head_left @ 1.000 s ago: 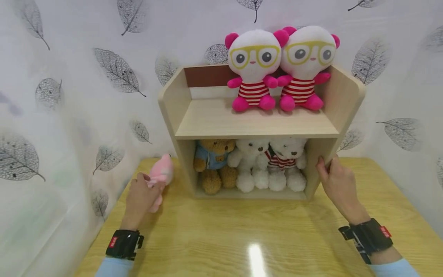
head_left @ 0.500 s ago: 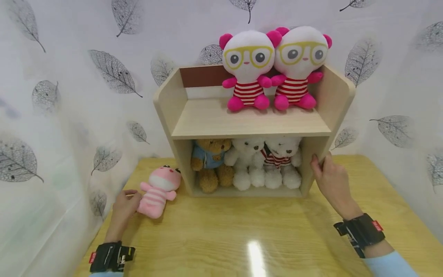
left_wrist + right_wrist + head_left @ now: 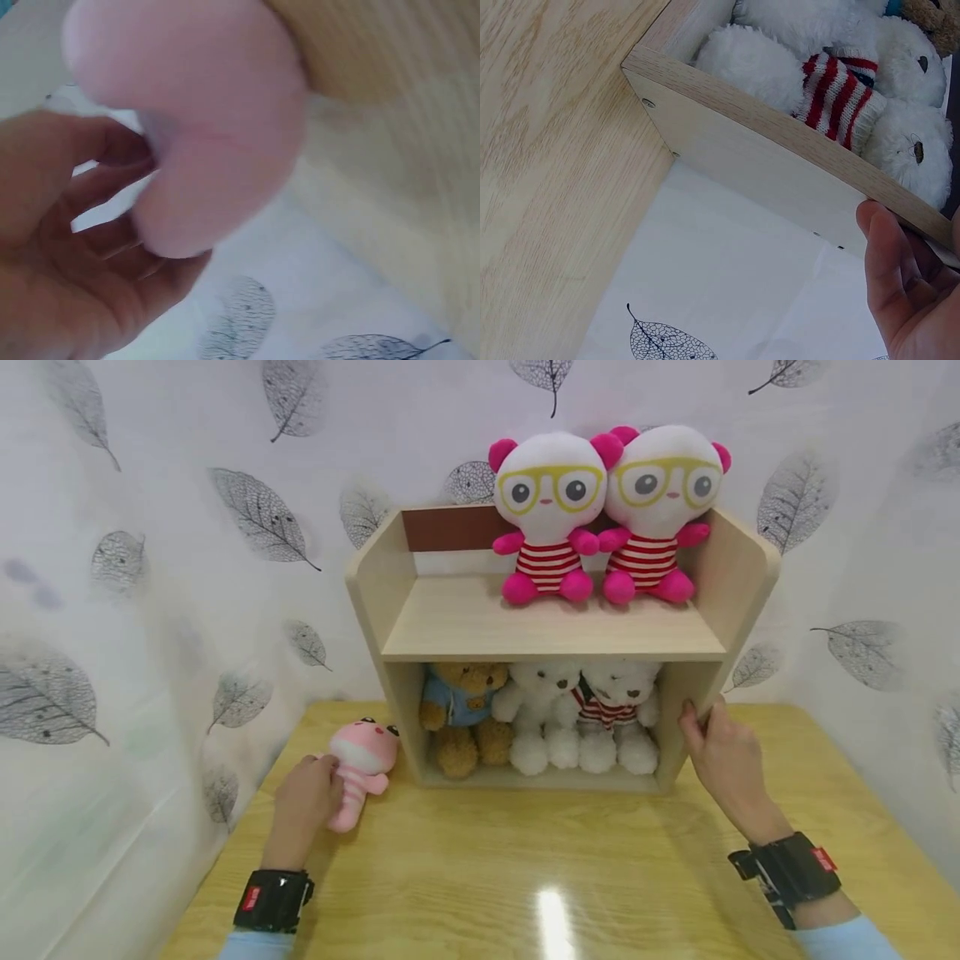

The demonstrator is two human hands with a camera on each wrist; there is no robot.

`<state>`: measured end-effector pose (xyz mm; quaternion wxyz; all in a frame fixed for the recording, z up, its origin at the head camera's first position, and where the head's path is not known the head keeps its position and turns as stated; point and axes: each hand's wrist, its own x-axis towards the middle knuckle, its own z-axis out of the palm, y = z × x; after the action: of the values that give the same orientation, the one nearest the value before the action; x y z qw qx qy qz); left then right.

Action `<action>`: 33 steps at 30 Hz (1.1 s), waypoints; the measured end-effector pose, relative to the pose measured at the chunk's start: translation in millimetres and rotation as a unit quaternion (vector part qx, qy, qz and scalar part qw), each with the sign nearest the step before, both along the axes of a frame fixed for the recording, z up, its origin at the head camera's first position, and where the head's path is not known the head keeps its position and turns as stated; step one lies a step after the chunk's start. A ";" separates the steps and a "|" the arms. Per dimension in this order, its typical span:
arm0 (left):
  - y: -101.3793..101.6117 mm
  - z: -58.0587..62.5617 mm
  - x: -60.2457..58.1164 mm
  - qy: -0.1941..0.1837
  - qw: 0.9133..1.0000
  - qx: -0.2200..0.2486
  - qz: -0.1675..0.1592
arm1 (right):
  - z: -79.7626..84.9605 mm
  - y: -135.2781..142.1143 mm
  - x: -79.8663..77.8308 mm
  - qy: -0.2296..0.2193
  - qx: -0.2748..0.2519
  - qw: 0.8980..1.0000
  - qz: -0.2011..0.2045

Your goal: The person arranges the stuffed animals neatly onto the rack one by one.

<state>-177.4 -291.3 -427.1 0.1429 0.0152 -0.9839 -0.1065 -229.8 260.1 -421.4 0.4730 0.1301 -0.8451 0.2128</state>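
A pink plush toy (image 3: 365,748) with a white face patch and striped body lies on the table, left of the shelf, its head nearest the panel. My left hand (image 3: 307,802) grips it at the side of its body; in the left wrist view, thumb and curled fingers hold the pink plush (image 3: 225,135). On the other side, my right hand (image 3: 726,768) holds the front edge of the right panel of the wooden shelf (image 3: 555,639), thumb inside. The right wrist view shows my right hand's fingers (image 3: 885,247) against the panel's outer face.
Two white-and-pink plush pandas (image 3: 550,556) with yellow glasses sit on the upper level, toward the right. Below sit a brown bear (image 3: 461,718) in blue, a white bear (image 3: 534,727) and another white bear (image 3: 617,727) in red stripes. A leaf-patterned sheet hangs behind the table (image 3: 450,860).
The pink toy has turned from its side to face up. My left hand shifted to its lower left, then back up onto its body. The right hand keeps its hold on the panel.
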 end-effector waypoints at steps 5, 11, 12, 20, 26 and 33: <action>6.1 8.7 -3.4 -0.057 0.998 0.010 -0.014 | 0.5 1.3 -1.8 0.002 0.001 1.000 -0.003; 5.8 19.8 -12.5 -0.111 0.994 0.019 0.003 | 6.6 -0.9 -2.5 -0.012 -0.003 1.000 0.000; 5.4 21.2 -13.4 -0.119 0.993 0.020 0.007 | 7.0 -1.2 -2.9 -0.015 -0.003 1.000 -0.001; 0.6 24.8 -17.1 -0.179 0.981 0.055 0.042 | 8.9 -3.1 -3.2 -0.017 -0.003 1.000 -0.004; -0.5 21.6 -16.0 -0.188 0.979 0.061 0.057 | 8.5 -3.2 1.4 -0.032 -0.009 0.999 -0.006; -1.6 15.3 -9.8 -0.152 0.985 0.061 0.054 | 4.8 -2.8 4.4 -0.041 -0.010 0.999 -0.003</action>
<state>-187.2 -292.8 -411.8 -0.0039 0.0931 -0.9836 -0.1545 -225.4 257.3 -416.5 0.4401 0.1142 -0.8618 0.2248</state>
